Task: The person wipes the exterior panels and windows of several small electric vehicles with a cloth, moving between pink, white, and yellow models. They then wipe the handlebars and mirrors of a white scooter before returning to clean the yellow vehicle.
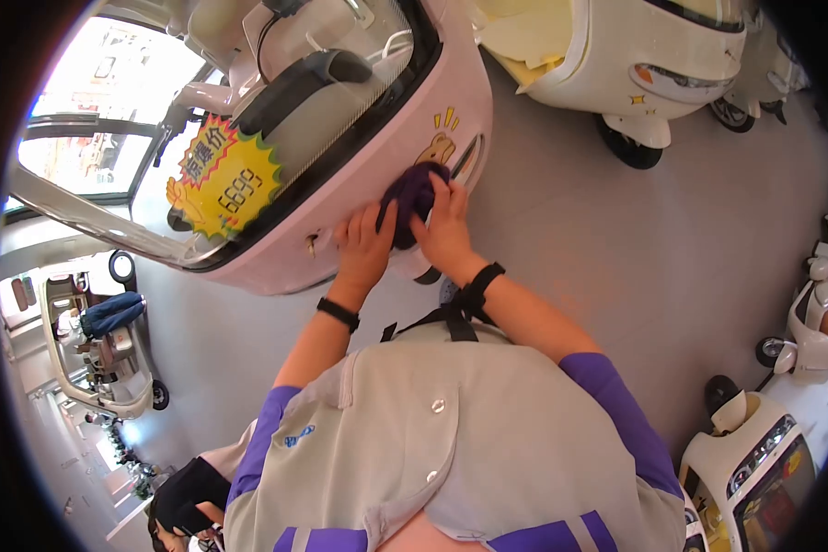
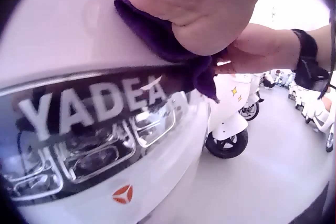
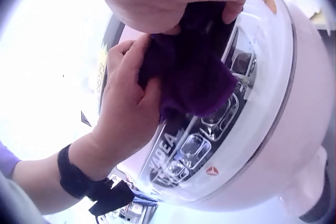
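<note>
A dark purple cloth [image 1: 408, 204] lies bunched against the front of a pale pink vehicle [image 1: 294, 253]. My left hand [image 1: 366, 247] grips the cloth's near side, thumb and fingers bent into the folds. On the other side, my right hand [image 1: 444, 228] holds it with curled fingers. Seen from the right wrist, the cloth [image 3: 197, 79] overlaps the dark headlight panel [image 3: 189, 145] with its white lettering. The left wrist view shows a cloth corner hanging over the end of the "YADEA" panel [image 2: 89, 111]; the left palm hides the rest.
A yellow price sign [image 1: 225, 184] sits at the windshield, and a key [image 1: 312, 245] sticks out of the pink front. A cream vehicle [image 1: 616, 69] stands to the right across the grey floor [image 1: 580, 239]. Another person [image 1: 189, 497] is at the lower left.
</note>
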Demonstrator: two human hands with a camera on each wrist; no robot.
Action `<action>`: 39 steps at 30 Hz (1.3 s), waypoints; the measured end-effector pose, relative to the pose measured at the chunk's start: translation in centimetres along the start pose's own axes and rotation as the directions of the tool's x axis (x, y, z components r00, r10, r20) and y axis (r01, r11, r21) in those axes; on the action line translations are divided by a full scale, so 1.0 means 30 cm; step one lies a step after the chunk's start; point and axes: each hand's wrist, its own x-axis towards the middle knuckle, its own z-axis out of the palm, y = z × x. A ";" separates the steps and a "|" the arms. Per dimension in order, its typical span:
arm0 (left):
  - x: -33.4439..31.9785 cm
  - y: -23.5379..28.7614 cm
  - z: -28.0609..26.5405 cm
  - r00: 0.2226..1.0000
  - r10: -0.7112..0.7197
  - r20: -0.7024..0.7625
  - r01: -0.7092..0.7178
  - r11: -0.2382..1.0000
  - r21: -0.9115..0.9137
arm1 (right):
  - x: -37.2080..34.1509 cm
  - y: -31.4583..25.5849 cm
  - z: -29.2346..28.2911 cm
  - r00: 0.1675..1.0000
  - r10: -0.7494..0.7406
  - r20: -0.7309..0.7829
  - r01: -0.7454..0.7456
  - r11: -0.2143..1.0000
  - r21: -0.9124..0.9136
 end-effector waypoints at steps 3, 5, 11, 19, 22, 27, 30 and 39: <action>0.043 -0.010 0.002 0.999 0.001 0.041 0.000 1.000 -0.010 | 0.095 0.010 -0.026 0.997 0.025 0.075 -0.032 0.994 0.104; 0.162 0.014 -0.014 0.997 -0.063 0.039 0.064 0.997 -0.034 | 0.210 0.028 -0.046 1.000 -0.003 0.007 0.002 0.998 0.069; 0.508 0.097 0.061 0.986 -0.159 -0.054 0.159 0.987 -0.002 | 0.578 0.014 -0.190 0.996 -0.086 -0.032 0.084 0.995 -0.060; 0.403 0.152 0.145 0.997 -0.032 -0.076 0.036 0.998 0.052 | 0.425 0.179 -0.164 0.988 0.079 0.135 -0.056 0.984 -0.168; 0.423 0.160 0.135 0.998 -0.035 -0.046 0.034 0.999 -0.016 | 0.446 0.183 -0.172 0.980 0.109 0.166 -0.089 0.988 -0.123; 0.680 0.107 0.089 0.994 -0.113 -0.008 0.112 0.992 -0.051 | 0.760 0.119 -0.212 0.978 -0.193 0.074 0.198 0.977 -0.074; 0.821 0.111 0.081 0.976 -0.212 -0.042 0.212 0.977 -0.006 | 0.945 0.019 -0.274 0.924 -0.375 0.069 0.374 0.927 0.027; 0.782 0.226 0.141 0.958 -0.266 0.109 0.264 0.964 0.032 | 0.899 0.229 -0.321 0.859 -0.346 0.378 0.268 0.932 0.242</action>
